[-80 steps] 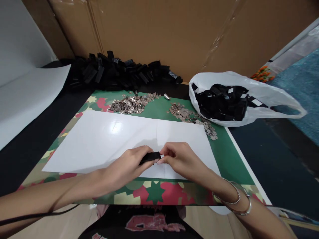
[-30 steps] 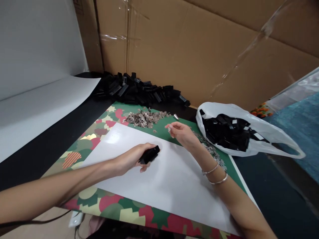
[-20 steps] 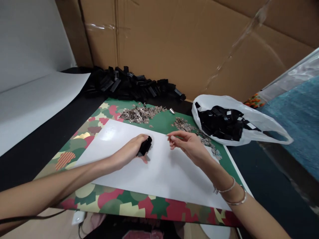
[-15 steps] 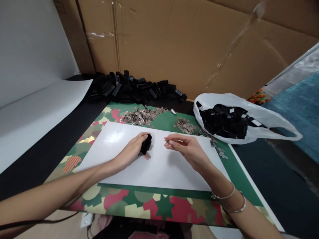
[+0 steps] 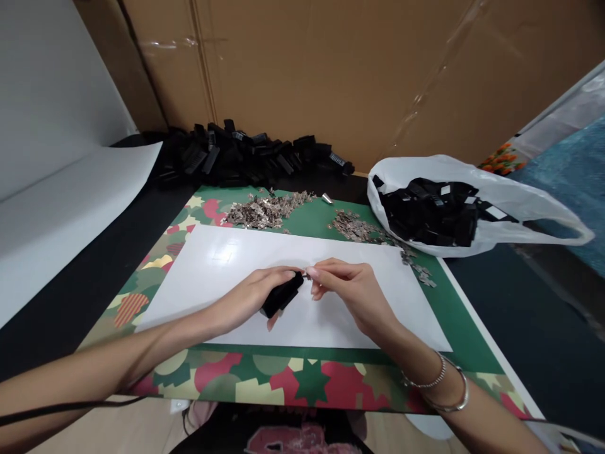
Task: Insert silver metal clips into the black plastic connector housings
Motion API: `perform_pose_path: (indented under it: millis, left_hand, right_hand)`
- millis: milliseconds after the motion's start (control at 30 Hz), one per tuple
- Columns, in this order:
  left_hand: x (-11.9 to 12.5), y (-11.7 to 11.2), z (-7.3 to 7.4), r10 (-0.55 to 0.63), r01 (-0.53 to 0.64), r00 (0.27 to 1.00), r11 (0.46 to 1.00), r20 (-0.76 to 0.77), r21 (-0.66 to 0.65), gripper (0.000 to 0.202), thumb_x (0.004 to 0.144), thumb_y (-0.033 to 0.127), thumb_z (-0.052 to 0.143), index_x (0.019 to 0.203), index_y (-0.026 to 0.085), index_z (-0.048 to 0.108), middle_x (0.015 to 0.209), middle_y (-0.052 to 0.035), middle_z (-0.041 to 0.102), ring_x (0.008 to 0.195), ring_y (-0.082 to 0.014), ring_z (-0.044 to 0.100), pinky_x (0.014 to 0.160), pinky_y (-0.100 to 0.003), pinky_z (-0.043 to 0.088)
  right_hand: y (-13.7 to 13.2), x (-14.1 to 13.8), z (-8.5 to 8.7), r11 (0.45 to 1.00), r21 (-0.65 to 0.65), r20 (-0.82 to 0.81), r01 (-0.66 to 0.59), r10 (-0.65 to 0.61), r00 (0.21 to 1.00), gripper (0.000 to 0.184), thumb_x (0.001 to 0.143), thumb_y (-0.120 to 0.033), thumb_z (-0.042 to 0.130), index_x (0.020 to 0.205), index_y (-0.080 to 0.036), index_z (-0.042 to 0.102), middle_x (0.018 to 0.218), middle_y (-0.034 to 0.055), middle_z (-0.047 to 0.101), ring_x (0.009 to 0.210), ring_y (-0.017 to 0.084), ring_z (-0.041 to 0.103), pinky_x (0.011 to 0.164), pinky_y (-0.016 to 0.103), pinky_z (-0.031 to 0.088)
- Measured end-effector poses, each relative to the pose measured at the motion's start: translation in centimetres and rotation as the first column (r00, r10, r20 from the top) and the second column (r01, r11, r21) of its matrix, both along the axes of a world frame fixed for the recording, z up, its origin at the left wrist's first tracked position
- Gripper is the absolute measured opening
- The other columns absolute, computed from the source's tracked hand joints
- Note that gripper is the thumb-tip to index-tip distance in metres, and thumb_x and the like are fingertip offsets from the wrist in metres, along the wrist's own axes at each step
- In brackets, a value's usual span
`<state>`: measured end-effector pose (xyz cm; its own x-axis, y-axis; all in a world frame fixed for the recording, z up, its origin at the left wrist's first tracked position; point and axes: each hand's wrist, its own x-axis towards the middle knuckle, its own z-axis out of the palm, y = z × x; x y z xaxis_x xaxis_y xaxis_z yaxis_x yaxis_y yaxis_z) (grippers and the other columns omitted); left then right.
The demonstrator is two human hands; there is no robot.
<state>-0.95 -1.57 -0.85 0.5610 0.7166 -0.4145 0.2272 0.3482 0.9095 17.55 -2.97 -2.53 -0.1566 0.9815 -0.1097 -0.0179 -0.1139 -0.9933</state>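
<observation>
Left hand (image 5: 255,289) is clamped around the black piece (image 5: 283,295), above the white sheet (image 5: 189,284), towards the worktop's (image 5: 99,271) front edge; right hand (image 5: 359,293) pinches a tiny metallic bit (image 5: 307,275) at its end. A slack pinch could drop it; tilting could misalign it.

A makeshift hand-assembly workspace here, cardboard (image 5: 302,69) walling the back, black parts (image 5: 246,157) heaped high, metal bits (image 5: 259,212) in piles, plastic bag (image 5: 494,236) bulging
</observation>
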Motion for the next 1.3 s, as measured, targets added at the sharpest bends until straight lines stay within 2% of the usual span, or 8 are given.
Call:
perform_pose_path:
  millis: [167,467,633,767,867,967,1133,1300]
  left_hand:
    - [0.2,-0.1,0.0,-0.046,0.046,0.999,0.999,-0.003,-0.008,0.035,0.091,0.039,0.032,0.092,0.018,0.060,0.055,0.0031,0.054,0.038,-0.0096,0.048,0.046,-0.022,0.036]
    - [0.3,-0.3,-0.3,-0.027,0.026,1.000,0.999,-0.013,-0.044,0.035,0.090,0.043,0.034,0.090,0.017,0.059,0.054,0.0036,0.052,0.039,-0.0107,0.048,0.045,-0.023,0.036]
    - [0.3,-0.4,-0.3,-0.037,0.036,0.999,0.997,-0.011,-0.065,0.043,0.090,0.048,0.031,0.079,0.016,0.058,0.061,0.0016,0.056,0.037,-0.0093,0.048,0.050,-0.026,0.037]
    - [0.2,-0.4,-0.6,-0.047,0.048,0.999,0.997,0.013,-0.057,0.046,0.089,0.053,0.032,0.077,0.017,0.058,0.063,0.0024,0.055,0.036,-0.0082,0.047,0.052,-0.026,0.036]
    - [0.1,-0.3,-0.7,-0.053,0.054,0.998,0.997,0.033,-0.050,0.046,0.089,0.053,0.032,0.076,0.017,0.059,0.062,0.0032,0.054,0.036,-0.0074,0.046,0.051,-0.025,0.035]
    - [-0.1,-0.2,-0.7,-0.040,0.044,0.998,0.993,0.039,-0.106,0.045,0.089,0.052,0.034,0.080,0.017,0.060,0.062,0.0017,0.055,0.037,-0.0077,0.047,0.049,-0.024,0.034]
    - [-0.3,-0.1,-0.5,0.031,0.013,0.984,0.969,0.175,-0.245,0.037,0.088,0.048,0.040,0.096,0.018,0.060,0.060,0.0011,0.055,0.039,-0.0082,0.042,0.044,-0.023,0.035]
    - [-0.4,0.2,0.0,-0.006,0.127,0.953,0.916,0.304,-0.380,0.031,0.087,0.043,0.043,0.081,0.017,0.060,0.055,0.0032,0.045,0.042,-0.0079,0.030,0.042,-0.022,0.036]
  right_hand:
    - [-0.6,-0.7,-0.1,0.993,0.112,0.126,0.041,-0.055,0.990,0.014,0.075,-0.029,0.067,0.065,-0.021,0.073,0.069,0.0031,0.063,0.055,0.013,0.060,0.057,0.030,0.054]
    - [-1.5,-1.9,-1.3,0.923,0.360,0.297,0.137,-0.253,0.921,0.012,0.077,-0.026,0.063,0.070,-0.023,0.072,0.070,0.0031,0.062,0.051,0.013,0.054,0.048,0.030,0.047]
    - [-1.5,-2.1,-1.4,0.956,0.243,0.244,0.168,-0.227,0.943,0.016,0.077,-0.031,0.064,0.065,-0.022,0.069,0.069,0.0018,0.061,0.046,0.010,0.049,0.048,0.029,0.044]
    - [-1.0,-1.8,-1.3,0.996,-0.001,0.120,0.090,-0.089,0.989,0.020,0.075,-0.039,0.065,0.071,-0.020,0.070,0.055,-0.0012,0.055,0.040,0.008,0.044,0.043,0.026,0.040]
    - [-0.5,-1.4,-1.4,0.977,-0.213,-0.034,-0.009,0.002,0.999,0.028,0.071,-0.041,0.068,0.084,-0.017,0.069,0.045,-0.0045,0.048,0.039,0.008,0.041,0.039,0.023,0.035]
    - [0.0,-0.8,-1.4,0.954,-0.284,-0.146,-0.095,0.055,0.988,0.035,0.070,-0.042,0.070,0.095,-0.017,0.068,0.047,-0.0053,0.045,0.042,0.007,0.040,0.038,0.020,0.033]
    - [0.6,0.4,-1.0,0.977,-0.059,-0.001,-0.207,0.207,0.978,0.028,0.071,-0.038,0.070,0.096,-0.025,0.070,0.078,0.0005,0.055,0.053,0.007,0.044,0.042,0.020,0.036]
    - [0.6,0.7,-0.5,0.911,0.267,0.223,-0.314,0.258,0.940,0.024,0.073,-0.028,0.070,0.097,-0.031,0.070,0.084,0.0011,0.054,0.066,0.011,0.048,0.055,0.024,0.042]
